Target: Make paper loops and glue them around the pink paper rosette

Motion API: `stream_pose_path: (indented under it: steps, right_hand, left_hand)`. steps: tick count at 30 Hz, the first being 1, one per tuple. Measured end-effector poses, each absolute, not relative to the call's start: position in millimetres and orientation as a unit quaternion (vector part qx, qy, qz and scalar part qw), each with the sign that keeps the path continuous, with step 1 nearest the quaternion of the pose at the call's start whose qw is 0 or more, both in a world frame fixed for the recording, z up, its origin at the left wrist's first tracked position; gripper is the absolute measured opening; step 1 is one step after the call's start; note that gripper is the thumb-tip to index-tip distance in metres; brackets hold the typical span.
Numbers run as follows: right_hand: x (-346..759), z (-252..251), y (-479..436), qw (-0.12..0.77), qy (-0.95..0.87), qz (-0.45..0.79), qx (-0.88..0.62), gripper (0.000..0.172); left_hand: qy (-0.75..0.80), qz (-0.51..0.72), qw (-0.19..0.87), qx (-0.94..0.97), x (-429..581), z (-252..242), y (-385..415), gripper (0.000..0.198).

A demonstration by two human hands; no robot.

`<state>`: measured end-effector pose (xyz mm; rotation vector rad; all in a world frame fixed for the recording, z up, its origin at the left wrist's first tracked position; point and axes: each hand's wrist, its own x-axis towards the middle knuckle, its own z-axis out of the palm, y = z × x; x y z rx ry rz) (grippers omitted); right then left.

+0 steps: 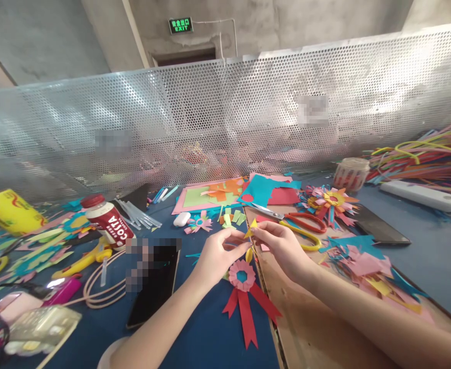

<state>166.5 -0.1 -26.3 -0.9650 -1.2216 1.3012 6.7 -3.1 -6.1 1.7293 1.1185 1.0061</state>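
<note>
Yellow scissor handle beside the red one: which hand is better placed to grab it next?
Probably the right hand: the yellow scissor handle lies just beyond it, while the left hand is farther off. Both hands are at the small yellow piece.

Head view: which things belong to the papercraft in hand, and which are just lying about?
Likely part of the job:
yellow paper piece, between the left hand and right hand
rosette with red tails, just below
red-handled scissors
yellow glue gun
blue paper sheet

Probably just lying about:
red-capped bottle
left phone
right phone
small white case
</note>
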Motion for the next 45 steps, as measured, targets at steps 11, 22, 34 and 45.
stream_pose_path:
  steps: [11, 22, 34, 45]
  right_hand:
    - [160.6, -23.2, -5.5, 0.526, -0.533, 0.531, -0.396, 0.025]
    - [159.4, -23.4, -5.6, 0.531, -0.531, 0.528, -0.397, 0.022]
    - [160.1, -20.8, -6.4, 0.523, -0.535, 0.529, -0.400, 0.022]
    - [159.9, -21.9, -6.3, 0.516, -0.543, 0.528, -0.400, 0.026]
  left_hand:
    - [0.442, 0.407, 0.373, 0.707, 5.2, -6.0, -3.3, 0.021]
    - [0.455, 0.409, 0.388, 0.690, 6.0, -8.0, -3.2, 0.023]
    - [0.459, 0.418, 0.417, 0.664, 5.8, -11.6, -2.0, 0.021]
    - [0.461, 0.420, 0.423, 0.657, 5.9, -10.7, -2.2, 0.020]
